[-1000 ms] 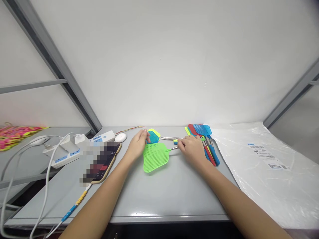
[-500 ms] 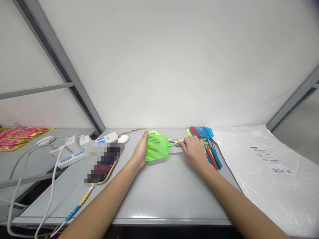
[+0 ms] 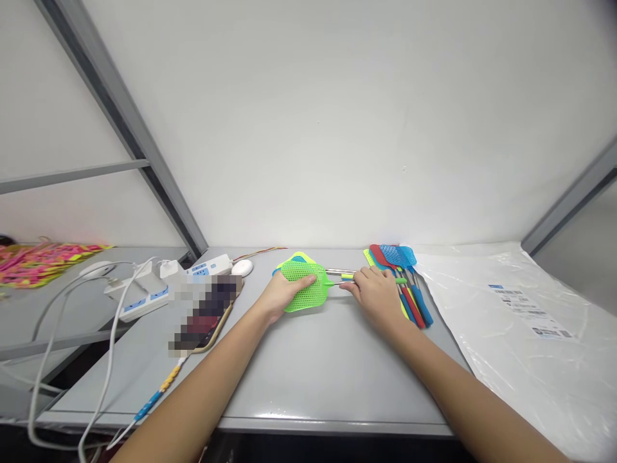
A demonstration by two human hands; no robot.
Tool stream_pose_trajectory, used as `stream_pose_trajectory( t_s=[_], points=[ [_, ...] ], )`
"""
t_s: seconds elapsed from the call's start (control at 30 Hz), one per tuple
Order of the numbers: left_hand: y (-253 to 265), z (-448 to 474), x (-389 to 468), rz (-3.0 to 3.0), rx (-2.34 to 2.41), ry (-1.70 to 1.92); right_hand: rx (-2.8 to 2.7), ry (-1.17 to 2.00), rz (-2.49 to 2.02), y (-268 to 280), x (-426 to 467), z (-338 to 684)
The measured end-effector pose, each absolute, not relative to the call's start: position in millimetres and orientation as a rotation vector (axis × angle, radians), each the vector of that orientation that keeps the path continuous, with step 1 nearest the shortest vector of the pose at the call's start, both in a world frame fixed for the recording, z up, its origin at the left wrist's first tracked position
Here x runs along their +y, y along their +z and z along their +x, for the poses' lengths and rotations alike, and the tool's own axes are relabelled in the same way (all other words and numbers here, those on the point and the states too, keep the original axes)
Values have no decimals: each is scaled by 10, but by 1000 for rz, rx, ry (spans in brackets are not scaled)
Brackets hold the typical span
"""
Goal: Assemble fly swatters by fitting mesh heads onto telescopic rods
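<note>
A green fly swatter (image 3: 308,297) with a perforated head and a thin metal rod is held between both hands over the table. My left hand (image 3: 284,294) grips its head, thumb on top and fingers underneath. My right hand (image 3: 376,292) is closed around its handle end, where a bit of green shows past the fingers. Behind the green head lies a yellow fly swatter (image 3: 303,257), with a blue edge showing by it; metal rods run right from there. Right of my right hand, several fly swatters (image 3: 398,256) with red, blue and yellow heads lie in a pile.
On the left are a power strip (image 3: 144,301) with plugs and white cables, a blurred phone (image 3: 212,321) and a round white object (image 3: 242,267). A white plastic package (image 3: 506,347) covers the right side. Pink-yellow material (image 3: 43,265) lies far left. Metal frame posts flank the table.
My left thumb has moved from the swatter head's left edge onto its top face. More of the yellow and blue heads behind shows. The view has shifted slightly.
</note>
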State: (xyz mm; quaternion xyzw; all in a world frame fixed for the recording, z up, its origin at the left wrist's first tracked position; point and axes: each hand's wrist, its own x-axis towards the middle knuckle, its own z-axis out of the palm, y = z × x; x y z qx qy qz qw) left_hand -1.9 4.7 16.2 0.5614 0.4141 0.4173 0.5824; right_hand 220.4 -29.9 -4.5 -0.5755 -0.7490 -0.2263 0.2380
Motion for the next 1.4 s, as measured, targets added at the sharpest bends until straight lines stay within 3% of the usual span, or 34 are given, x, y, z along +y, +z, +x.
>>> stream_pose_trajectory(
  t_s=[0.5, 0.7, 0.83, 1.03, 1.4],
  points=[
    [142, -16, 74, 1385, 1017, 981, -2043, -691, -1526, -36, -309, 2148],
    [171, -74, 147, 1435, 1020, 1156, -2003, -636, -1468, 93, -283, 2173],
    [294, -229, 144, 1419, 768, 971, -2017, -560, -1344, 86, -279, 2237],
    [457, -274, 36, 1853, 784, 797, -2033, -520, -1236, 26, -260, 2250],
    [207, 38, -69, 2454, 1085, 765, -2184, -441, -1231, -24, -305, 2160]
  ],
)
